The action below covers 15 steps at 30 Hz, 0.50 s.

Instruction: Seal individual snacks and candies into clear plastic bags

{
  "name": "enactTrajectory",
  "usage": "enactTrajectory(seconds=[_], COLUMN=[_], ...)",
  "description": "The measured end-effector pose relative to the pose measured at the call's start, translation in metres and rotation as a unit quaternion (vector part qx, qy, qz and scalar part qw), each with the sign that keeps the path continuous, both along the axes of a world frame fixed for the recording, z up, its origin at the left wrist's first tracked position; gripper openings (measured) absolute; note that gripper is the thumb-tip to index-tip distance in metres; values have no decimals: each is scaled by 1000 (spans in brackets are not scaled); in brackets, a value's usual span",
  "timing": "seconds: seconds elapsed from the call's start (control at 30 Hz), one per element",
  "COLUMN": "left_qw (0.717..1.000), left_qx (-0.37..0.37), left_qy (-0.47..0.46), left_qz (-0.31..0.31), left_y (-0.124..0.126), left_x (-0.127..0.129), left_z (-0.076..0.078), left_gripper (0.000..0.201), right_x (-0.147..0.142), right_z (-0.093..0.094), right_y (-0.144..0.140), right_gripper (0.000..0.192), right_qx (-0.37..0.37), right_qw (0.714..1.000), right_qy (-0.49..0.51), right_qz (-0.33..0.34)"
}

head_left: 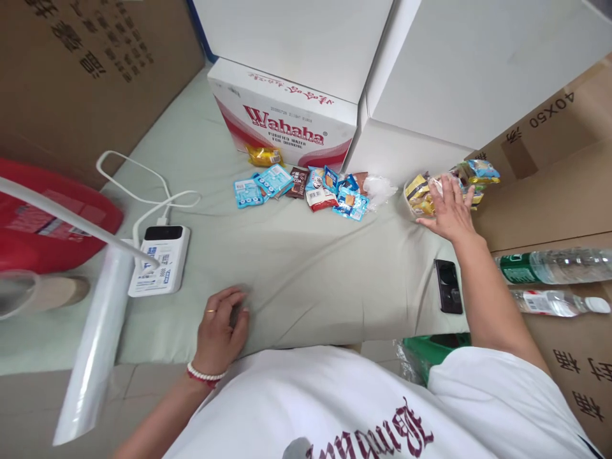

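My right hand (449,210) reaches out flat over a clear plastic tub of wrapped snacks (421,194) at the far right of the pale green cloth; its fingers rest on the packets, and I cannot tell whether it grips one. My left hand (220,328) lies near the cloth's front edge with its fingers curled and pressed down on the fabric, holding nothing visible. A scatter of small snack packets (310,188), blue, brown and red, lies between the hands and a white and red Wahaha box (287,118).
A black phone (448,287) lies beside my right forearm. A white power bank (161,260) with a cable sits left. Water bottles (554,266) rest on cardboard boxes at right. White boxes stand behind, a red container (52,217) and a plastic roll (93,357) at left.
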<state>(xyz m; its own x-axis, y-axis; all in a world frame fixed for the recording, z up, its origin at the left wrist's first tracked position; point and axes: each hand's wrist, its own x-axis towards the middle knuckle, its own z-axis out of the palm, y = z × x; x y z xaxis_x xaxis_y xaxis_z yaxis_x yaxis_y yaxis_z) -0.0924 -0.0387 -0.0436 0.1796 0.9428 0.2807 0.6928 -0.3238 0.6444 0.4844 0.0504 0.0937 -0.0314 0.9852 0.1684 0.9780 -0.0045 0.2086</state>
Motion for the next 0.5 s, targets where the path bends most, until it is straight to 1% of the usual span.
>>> enactTrajectory(seconds=[0.03, 0.1, 0.13, 0.17, 0.27, 0.37, 0.43, 0.5], left_qw=[1000, 999, 998, 998, 999, 999, 1000, 999], left_qx=[3, 2, -3, -10, -30, -29, -17, -15], left_qy=[-4, -11, -15, -18, -14, 5, 7, -8], left_qz=[18, 49, 58, 61, 39, 16, 19, 34], left_y=[-3, -10, -13, -16, -21, -25, -30, -36], left_x=[-3, -8, -10, -12, -16, -18, -21, -25], left_z=[4, 12, 15, 18, 22, 24, 26, 27], left_gripper=[20, 17, 16, 15, 15, 18, 18, 17], right_x=[-10, -33, -46, -58, -85, -98, -99, -98], right_z=[2, -1, -6, -14, -48, -78, -90, -95], right_y=[1, 7, 13, 21, 56, 88, 96, 88], right_gripper=[76, 51, 40, 36, 32, 38, 32, 30], right_qx=[19, 43, 44, 39, 15, 16, 21, 45], right_qw=[1000, 999, 998, 997, 988, 973, 967, 962], right_qy=[5, 29, 48, 69, 125, 161, 174, 187], right_qz=[8, 13, 5, -11, -95, -165, -183, -191])
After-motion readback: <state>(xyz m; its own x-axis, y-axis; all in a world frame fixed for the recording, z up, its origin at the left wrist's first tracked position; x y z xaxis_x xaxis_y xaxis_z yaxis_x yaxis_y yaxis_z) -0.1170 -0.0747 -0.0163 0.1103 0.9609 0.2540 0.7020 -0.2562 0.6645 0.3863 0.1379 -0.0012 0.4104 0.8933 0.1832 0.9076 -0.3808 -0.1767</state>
